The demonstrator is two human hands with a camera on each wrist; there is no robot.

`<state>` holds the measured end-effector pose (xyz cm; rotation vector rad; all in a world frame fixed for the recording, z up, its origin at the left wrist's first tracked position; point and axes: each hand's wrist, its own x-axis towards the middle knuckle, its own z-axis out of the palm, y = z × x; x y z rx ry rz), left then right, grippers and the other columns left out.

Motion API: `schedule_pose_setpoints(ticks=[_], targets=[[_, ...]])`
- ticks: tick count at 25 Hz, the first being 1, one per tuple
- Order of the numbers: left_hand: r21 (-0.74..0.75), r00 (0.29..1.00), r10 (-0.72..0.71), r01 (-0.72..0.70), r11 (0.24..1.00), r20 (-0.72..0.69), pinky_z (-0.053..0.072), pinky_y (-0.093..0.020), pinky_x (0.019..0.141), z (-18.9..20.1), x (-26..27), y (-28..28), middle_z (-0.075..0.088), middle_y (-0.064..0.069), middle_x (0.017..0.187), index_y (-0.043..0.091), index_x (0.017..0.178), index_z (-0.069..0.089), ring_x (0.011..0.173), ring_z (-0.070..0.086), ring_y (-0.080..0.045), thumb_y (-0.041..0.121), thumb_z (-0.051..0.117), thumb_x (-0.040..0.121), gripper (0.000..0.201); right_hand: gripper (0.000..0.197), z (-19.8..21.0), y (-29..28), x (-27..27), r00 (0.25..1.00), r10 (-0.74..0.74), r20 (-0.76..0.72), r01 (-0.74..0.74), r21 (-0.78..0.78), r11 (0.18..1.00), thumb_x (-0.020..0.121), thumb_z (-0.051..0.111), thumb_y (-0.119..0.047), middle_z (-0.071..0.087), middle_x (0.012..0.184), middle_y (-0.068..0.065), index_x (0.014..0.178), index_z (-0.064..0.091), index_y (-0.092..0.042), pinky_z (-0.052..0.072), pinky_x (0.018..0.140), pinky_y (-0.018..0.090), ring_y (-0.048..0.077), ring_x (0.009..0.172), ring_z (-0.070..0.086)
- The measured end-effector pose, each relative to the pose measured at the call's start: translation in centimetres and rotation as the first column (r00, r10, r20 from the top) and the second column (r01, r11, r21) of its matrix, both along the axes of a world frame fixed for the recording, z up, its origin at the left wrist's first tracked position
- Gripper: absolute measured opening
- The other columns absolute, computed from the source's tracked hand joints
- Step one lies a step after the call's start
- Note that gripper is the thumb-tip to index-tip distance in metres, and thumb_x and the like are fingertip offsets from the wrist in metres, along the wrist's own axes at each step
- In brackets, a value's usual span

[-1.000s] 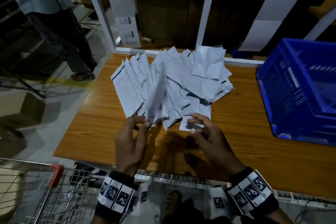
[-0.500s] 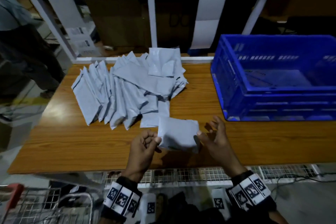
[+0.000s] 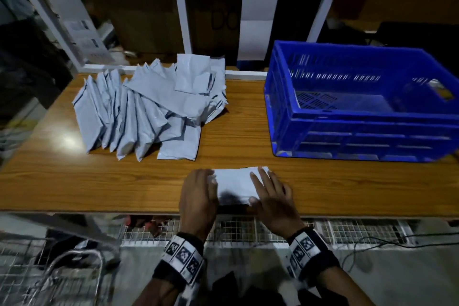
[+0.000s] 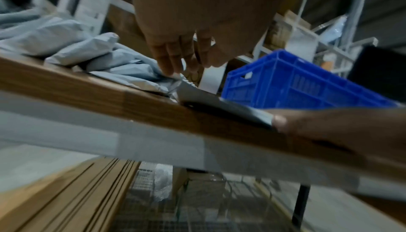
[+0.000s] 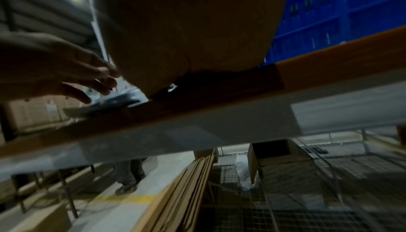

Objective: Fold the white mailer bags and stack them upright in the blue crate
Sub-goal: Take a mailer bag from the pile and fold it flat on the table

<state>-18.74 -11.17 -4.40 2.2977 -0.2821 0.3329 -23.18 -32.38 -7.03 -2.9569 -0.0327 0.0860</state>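
Observation:
One white mailer bag (image 3: 234,185) lies flat on the wooden table (image 3: 74,181), close to its front edge. My left hand (image 3: 198,190) presses on the bag's left end and my right hand (image 3: 269,190) lies flat on its right end, fingers straight. In the left wrist view my left fingers (image 4: 173,62) point down onto the bag (image 4: 219,105). A heap of white mailer bags (image 3: 149,112) lies behind on the left. The blue crate (image 3: 360,126) stands at the right; no bags show inside it. The right wrist view shows mostly my palm, with the fingers hidden.
A white shelf frame (image 3: 181,7) rises behind the table. A wire cart (image 3: 62,276) stands below at the front left, and a wire shelf (image 3: 248,231) runs under the table edge. A person's dark trousers (image 3: 29,62) show at far left.
The bag, held up between both hands, now lies flat on the table under them. It was pulled from the heap a second ago.

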Motion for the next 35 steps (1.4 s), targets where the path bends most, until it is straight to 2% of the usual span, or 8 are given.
schedule_pose_setpoints(ticks=[3, 5, 7, 13, 19, 23, 32, 35], targets=[[0.291, 0.987, -0.160, 0.146, 0.945, 0.024, 0.045, -0.044, 0.096, -1.1, 0.4, -2.6, 0.053, -0.012, 0.135, 0.012, 0.127, 0.056, 0.124, 0.050, -0.032, 0.019, 0.049, 0.102, 0.027, 0.059, 0.2, 0.0, 0.1, 0.997, 0.017, 0.078, -0.019, 0.024, 1.000, 0.097, 0.034, -0.046, 0.034, 0.161, 0.004, 0.151, 0.042, -0.023, 0.038, 0.099, 0.046, 0.026, 0.143, 0.038], [0.446, 0.981, -0.174, 0.192, 0.874, -0.082, 0.035, -0.050, 0.113, -2.4, 0.8, -3.4, 0.041, -0.013, 0.154, 0.017, 0.145, 0.047, 0.144, 0.036, -0.035, 0.031, 0.035, 0.106, 0.043, 0.056, -0.1, 0.0, -0.4, 0.990, 0.002, 0.138, -0.010, 0.057, 0.998, 0.101, 0.026, -0.044, 0.035, 0.160, 0.001, 0.151, 0.042, -0.024, 0.037, 0.102, 0.046, 0.024, 0.144, 0.037], [0.524, 0.970, -0.195, 0.242, 0.817, -0.144, 0.027, -0.053, 0.119, -3.3, 1.2, -3.3, 0.036, -0.010, 0.160, 0.023, 0.152, 0.041, 0.148, 0.031, -0.033, 0.040, 0.019, 0.107, 0.054, 0.058, 0.1, 0.4, -0.3, 0.975, -0.069, 0.209, 0.033, 0.173, 0.984, 0.104, 0.016, -0.047, 0.041, 0.157, -0.001, 0.149, 0.046, -0.025, 0.038, 0.103, 0.048, 0.022, 0.142, 0.039], [0.526, 0.952, -0.232, 0.303, 0.794, -0.198, 0.023, -0.051, 0.121, -3.3, 2.0, -3.0, 0.030, -0.005, 0.163, 0.020, 0.157, 0.032, 0.151, 0.024, -0.029, 0.041, 0.013, 0.107, 0.058, 0.064, 0.7, 2.2, 3.6, 0.892, -0.294, 0.344, 0.137, 0.412, 0.901, 0.106, 0.010, -0.048, 0.047, 0.152, 0.003, 0.144, 0.052, -0.018, 0.030, 0.108, 0.043, 0.021, 0.144, 0.038], [0.481, 0.957, -0.199, 0.279, 0.831, -0.212, 0.028, -0.045, 0.119, -3.2, 3.0, -2.6, 0.030, 0.003, 0.163, 0.023, 0.157, 0.031, 0.151, 0.025, -0.020, 0.041, 0.014, 0.106, 0.057, 0.051, -1.9, 3.1, 3.5, 0.929, -0.276, 0.246, 0.256, 0.111, 0.960, 0.106, 0.027, -0.045, 0.032, 0.162, 0.002, 0.151, 0.043, -0.027, 0.025, 0.117, 0.054, 0.030, 0.151, 0.023], [0.489, 0.967, -0.141, 0.231, 0.841, -0.213, 0.008, -0.042, 0.123, -3.6, 3.3, -2.9, 0.011, 0.008, 0.168, 0.031, 0.160, 0.019, 0.156, 0.002, -0.019, 0.039, 0.020, 0.107, 0.054, 0.052, -1.4, 3.2, 4.2, 0.942, -0.246, 0.226, 0.250, 0.013, 0.968, 0.105, 0.029, -0.043, 0.030, 0.163, 0.004, 0.154, 0.036, -0.027, 0.019, 0.116, 0.057, 0.033, 0.151, 0.021], [0.511, 0.970, -0.063, 0.177, 0.841, -0.233, 0.006, -0.047, 0.125, -4.0, 6.1, -4.5, 0.012, 0.007, 0.168, 0.030, 0.159, 0.023, 0.155, 0.007, -0.022, 0.043, 0.014, 0.106, 0.056, 0.063, -1.2, 2.9, 7.8, 0.937, -0.252, 0.243, 0.255, 0.020, 0.967, 0.103, 0.035, -0.049, 0.017, 0.166, 0.012, 0.156, 0.032, -0.016, 0.013, 0.117, 0.064, 0.035, 0.153, 0.014], [0.507, 0.968, -0.105, 0.209, 0.836, -0.227, 0.008, -0.050, 0.124, -3.8, 6.1, -4.2, 0.013, 0.004, 0.168, 0.027, 0.159, 0.025, 0.155, 0.009, -0.024, 0.044, 0.010, 0.105, 0.058, 0.059, -1.5, 2.9, 8.0, 0.956, -0.197, 0.218, 0.204, -0.011, 0.979, 0.105, 0.024, -0.048, 0.030, 0.160, 0.017, 0.150, 0.041, -0.014, 0.015, 0.115, 0.066, 0.040, 0.149, 0.023]])
